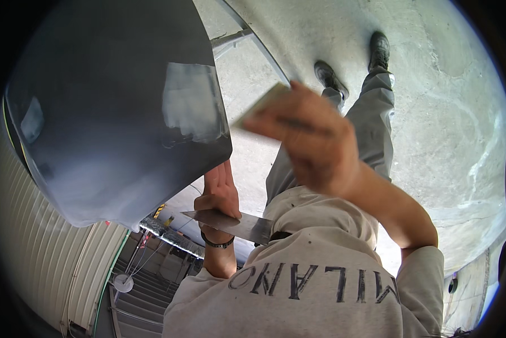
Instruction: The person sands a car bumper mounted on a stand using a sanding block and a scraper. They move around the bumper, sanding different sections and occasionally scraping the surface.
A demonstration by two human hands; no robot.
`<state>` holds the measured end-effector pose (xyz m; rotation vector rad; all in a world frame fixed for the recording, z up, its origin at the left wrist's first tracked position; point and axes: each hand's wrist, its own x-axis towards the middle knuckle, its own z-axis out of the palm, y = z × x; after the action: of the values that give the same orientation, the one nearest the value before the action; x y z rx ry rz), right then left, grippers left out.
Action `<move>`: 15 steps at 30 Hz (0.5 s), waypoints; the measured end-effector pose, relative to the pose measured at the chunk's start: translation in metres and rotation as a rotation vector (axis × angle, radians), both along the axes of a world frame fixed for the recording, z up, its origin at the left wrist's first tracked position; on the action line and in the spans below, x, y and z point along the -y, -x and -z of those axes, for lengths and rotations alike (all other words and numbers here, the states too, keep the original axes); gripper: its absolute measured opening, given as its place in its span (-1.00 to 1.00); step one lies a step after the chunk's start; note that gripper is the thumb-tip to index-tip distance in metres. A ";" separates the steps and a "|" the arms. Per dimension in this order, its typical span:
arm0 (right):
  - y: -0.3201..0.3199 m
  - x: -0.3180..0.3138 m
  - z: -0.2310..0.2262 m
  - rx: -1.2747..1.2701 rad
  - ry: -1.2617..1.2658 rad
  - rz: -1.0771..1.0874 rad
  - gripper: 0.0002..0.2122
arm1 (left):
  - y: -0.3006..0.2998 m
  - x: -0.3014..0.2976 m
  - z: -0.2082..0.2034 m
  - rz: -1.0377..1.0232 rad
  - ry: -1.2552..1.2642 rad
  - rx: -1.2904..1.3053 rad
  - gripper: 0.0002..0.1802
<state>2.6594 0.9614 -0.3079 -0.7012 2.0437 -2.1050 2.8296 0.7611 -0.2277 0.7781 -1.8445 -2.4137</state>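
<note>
A dark car body panel (134,34) stands at my left, with a pale grey patch of smeared filler (192,101) near its right edge. My left hand (218,194) wears a dark wristband and grips a flat metal blade (239,226) under its thumb. Its outstretched fingers meet the panel's lower corner, which hides their tips. To the right of the patch, apart from the panel, my right hand (315,132) is blurred by motion. Its fingers are closed on a thin, flat, pale spreader (264,104).
A smaller pale patch (32,119) marks the panel's far left. Behind it, a metal stand bar (258,42) rises from the concrete floor (444,84). A ribbed, light-coloured shutter or wall (56,253) is at lower left, beside cables and a foil-wrapped bar (177,239).
</note>
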 end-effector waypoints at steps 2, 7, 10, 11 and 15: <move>0.017 0.009 0.011 0.128 -0.044 0.080 -0.61 | 0.000 0.003 -0.001 0.026 0.033 -0.020 -0.64; 0.024 0.054 0.026 0.267 0.099 0.153 -0.69 | 0.001 -0.006 -0.005 0.101 0.096 0.042 -0.43; 0.001 0.036 0.008 0.217 0.136 0.070 -0.62 | 0.003 -0.010 -0.005 0.105 0.097 0.007 -0.44; -0.001 0.028 0.003 0.225 0.167 0.036 -0.59 | 0.004 -0.010 -0.004 0.118 0.116 -0.001 -0.44; 0.027 0.024 0.009 0.115 -0.075 0.097 -0.64 | 0.008 -0.009 -0.003 0.085 0.077 -0.019 -0.47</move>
<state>2.6326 0.9371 -0.3167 -0.4681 2.1209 -2.0538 2.8215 0.7702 -0.2249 0.6821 -1.9899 -2.3731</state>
